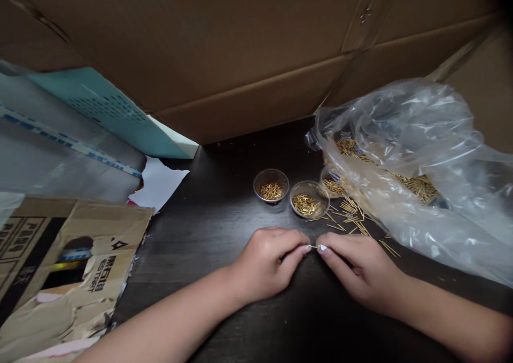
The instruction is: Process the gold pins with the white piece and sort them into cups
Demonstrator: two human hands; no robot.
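Observation:
My left hand (269,262) and my right hand (356,269) meet fingertip to fingertip over the dark table (224,192). Both are closed in a pinch on one small gold pin (313,246) held between them. Just beyond the hands stand two small clear cups (271,184) (309,198), each with gold pins inside. A third cup (332,184) sits partly under the plastic bag. Loose gold pins (348,217) lie scattered on the table to the right of the cups.
A large clear plastic bag (417,165) with many gold pins spills from the right. Cardboard walls (240,58) close off the back. A torn cardboard box (68,267) and a teal sheet (104,109) lie at the left.

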